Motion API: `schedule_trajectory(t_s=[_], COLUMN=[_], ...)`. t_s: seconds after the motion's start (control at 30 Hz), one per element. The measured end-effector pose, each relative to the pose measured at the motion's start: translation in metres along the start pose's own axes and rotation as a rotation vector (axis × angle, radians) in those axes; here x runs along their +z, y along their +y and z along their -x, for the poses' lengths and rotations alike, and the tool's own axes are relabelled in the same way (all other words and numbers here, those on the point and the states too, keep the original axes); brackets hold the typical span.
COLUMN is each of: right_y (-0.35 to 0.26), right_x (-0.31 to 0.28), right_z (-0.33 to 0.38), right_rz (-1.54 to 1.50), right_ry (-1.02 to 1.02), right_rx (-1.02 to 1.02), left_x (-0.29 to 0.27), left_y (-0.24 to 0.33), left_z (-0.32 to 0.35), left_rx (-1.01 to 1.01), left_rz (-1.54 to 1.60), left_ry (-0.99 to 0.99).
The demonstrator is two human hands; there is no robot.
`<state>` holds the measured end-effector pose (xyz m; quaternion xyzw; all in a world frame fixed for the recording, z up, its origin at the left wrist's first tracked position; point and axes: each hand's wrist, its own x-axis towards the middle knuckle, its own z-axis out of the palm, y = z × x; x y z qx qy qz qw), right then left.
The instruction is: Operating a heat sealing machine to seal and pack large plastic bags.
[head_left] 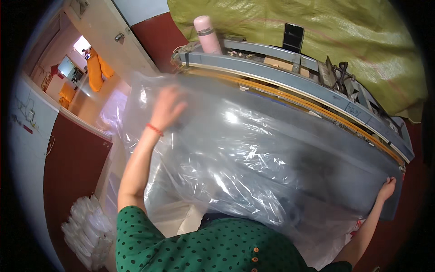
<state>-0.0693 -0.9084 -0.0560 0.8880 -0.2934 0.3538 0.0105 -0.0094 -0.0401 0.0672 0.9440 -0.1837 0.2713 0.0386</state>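
A large clear plastic sheet [235, 167] lies wrinkled and shiny across the grey work table [312, 156] in front of me, and hangs over its left end and near side. Above the sheet's far left part is my left hand [167, 109], blurred by motion, thumb apart from the fingers and nothing seen in it. Whether it touches the film I cannot tell. At the table's right end my right hand [386, 188] is closed, pinching the edge of the sheet near the corner.
Behind the table runs a long grey metal bar frame [253, 61] with an orange-yellow strip [290, 95]. A pink bottle [207, 35], a dark phone [293, 37] and scissors [342, 72] are along it. Bundled clear plastic [89, 231] sits at the lower left, near an open door [113, 38].
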Motion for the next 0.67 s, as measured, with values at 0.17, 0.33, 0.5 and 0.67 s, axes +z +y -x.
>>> schedule_trajectory(t_s=[0.17,0.33,0.5,0.67], right_y=[0.009,0.043,0.116,0.16], right_x=[-0.009,-0.008,-0.028,-0.081], right_z=[-0.001,-0.007,-0.01,0.0], right_rz=[0.081,-0.032,-0.247,-0.331], right_ry=[-0.126,-0.171,-0.002,0.073], right_rx=[0.027,0.098,0.183,0.383], left_x=[0.057,0.049,0.061,0.086], left_y=[-0.031,-0.023,-0.002,0.026], left_z=[0.043,0.03,0.007,0.015], left_rx=[-0.282,-0.25,-0.117,-0.301], left_rz=[0.026,-0.034,-0.104,0.156], left_ry=[-0.364,-0.387,-0.124,0.073])
